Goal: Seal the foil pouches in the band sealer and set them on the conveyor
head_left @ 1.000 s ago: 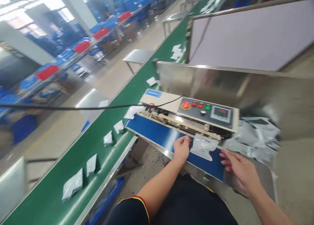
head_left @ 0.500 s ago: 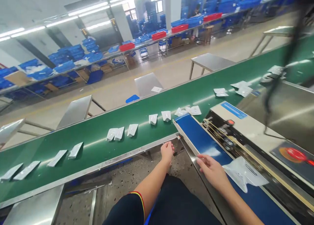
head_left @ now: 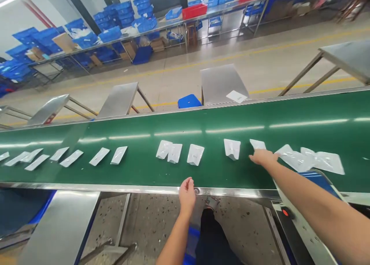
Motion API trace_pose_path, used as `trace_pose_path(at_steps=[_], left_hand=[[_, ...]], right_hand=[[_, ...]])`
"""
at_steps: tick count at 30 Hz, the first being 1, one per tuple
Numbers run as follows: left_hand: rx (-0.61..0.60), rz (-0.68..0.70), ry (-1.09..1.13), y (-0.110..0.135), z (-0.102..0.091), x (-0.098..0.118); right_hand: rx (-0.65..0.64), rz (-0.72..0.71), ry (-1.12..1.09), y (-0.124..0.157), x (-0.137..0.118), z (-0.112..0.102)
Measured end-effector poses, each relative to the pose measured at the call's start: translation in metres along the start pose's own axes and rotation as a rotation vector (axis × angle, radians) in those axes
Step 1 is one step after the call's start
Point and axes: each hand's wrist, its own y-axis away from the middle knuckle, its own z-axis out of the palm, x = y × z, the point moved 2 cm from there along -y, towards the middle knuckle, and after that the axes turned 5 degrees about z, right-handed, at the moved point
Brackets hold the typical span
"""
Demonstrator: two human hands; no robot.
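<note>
My right hand (head_left: 263, 157) reaches over the green conveyor belt (head_left: 138, 172), its fingers closed at the lower edge of a white plastic pouch (head_left: 257, 144). The hand hides the lower part of that pouch. My left hand (head_left: 187, 195) is by the belt's metal front rail, fingers curled together with nothing visible in them. Between the hands lie a single white pouch (head_left: 232, 148) and another one (head_left: 195, 154). Right of my right hand, several overlapping pouches (head_left: 329, 162) rest near the end of a blue feeder belt (head_left: 320, 180).
More flat pouches (head_left: 71, 158) lie along the belt to the left. A steel table (head_left: 60, 226) stands at the near left. Beyond the belt are steel tables (head_left: 222, 83), a blue stool (head_left: 189, 101) and stacked blue bins (head_left: 115, 16). The feeder machine's frame (head_left: 306, 222) is below my right forearm.
The view has turned left. My right hand has moved from the blue feeder belt to a pouch on the green belt. My left hand stays curled near the rail.
</note>
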Motion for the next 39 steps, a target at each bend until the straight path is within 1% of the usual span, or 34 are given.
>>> trace_pose_path(at_steps=[2, 3, 4, 6, 8, 9, 11, 12, 14, 16, 18, 19, 21, 23, 25, 28, 31, 33, 35, 37, 39], left_hand=[[0.076, 0.022, -0.104, -0.023, -0.029, 0.005], [0.106, 0.046, -0.178, -0.035, -0.040, 0.009], [0.132, 0.083, -0.263, -0.047, -0.048, 0.014], [0.178, 0.173, -0.444, -0.075, -0.054, 0.030], [0.225, 0.243, -0.590, -0.107, -0.052, 0.047], [0.244, 0.253, -0.635, -0.125, -0.049, 0.056], [0.244, 0.214, -0.671, -0.160, -0.043, 0.070], [0.217, 0.175, -0.676, -0.176, -0.039, 0.075], [0.096, 0.093, -0.697, -0.199, -0.031, 0.079], [-0.059, 0.058, -0.755, -0.210, -0.022, 0.075], [-0.157, 0.084, -0.836, -0.210, -0.011, 0.067], [-0.175, 0.113, -0.878, -0.206, -0.006, 0.063], [-0.165, 0.178, -0.944, -0.197, 0.003, 0.054], [-0.142, 0.241, -0.969, -0.189, 0.009, 0.049], [-0.147, 0.280, -0.960, -0.182, 0.009, 0.049], [-0.187, 0.306, -0.958, -0.172, 0.004, 0.057], [-0.242, 0.363, -1.019, -0.158, -0.003, 0.072], [-0.309, 0.409, -1.098, -0.144, -0.005, 0.084], [-0.391, 0.452, -1.159, -0.127, -0.005, 0.095], [-0.488, 0.499, -1.160, -0.105, -0.001, 0.104], [-0.636, 0.546, -1.118, -0.080, 0.010, 0.110]], right_hand=[[-0.035, 0.038, 0.011, -0.011, -0.002, 0.005], [-0.044, 0.036, 0.015, -0.012, -0.006, 0.008], [-0.042, 0.019, 0.016, -0.011, -0.012, 0.010], [-0.022, -0.055, 0.024, -0.003, -0.028, 0.016], [0.002, -0.160, 0.029, 0.006, -0.045, 0.020], [0.015, -0.204, 0.025, 0.009, -0.052, 0.020], [0.044, -0.261, 0.002, 0.014, -0.063, 0.017], [0.058, -0.278, -0.011, 0.016, -0.068, 0.014], [0.071, -0.322, -0.028, 0.022, -0.082, 0.010], [0.057, -0.385, -0.038, 0.034, -0.104, 0.012], [0.031, -0.437, -0.048, 0.052, -0.133, 0.021], [0.021, -0.456, -0.057, 0.062, -0.149, 0.028], [0.009, -0.489, -0.079, 0.081, -0.176, 0.043], [-0.005, -0.510, -0.100, 0.093, -0.193, 0.055], [-0.032, -0.515, -0.125, 0.095, -0.195, 0.059], [-0.101, -0.499, -0.182, 0.084, -0.178, 0.053], [-0.162, -0.450, -0.283, 0.075, -0.152, 0.036], [-0.183, -0.401, -0.391, 0.078, -0.136, 0.024], [-0.203, -0.341, -0.535, 0.089, -0.119, 0.013], [-0.231, -0.277, -0.714, 0.109, -0.098, 0.005], [-0.250, -0.218, -0.911, 0.135, -0.068, 0.000]])
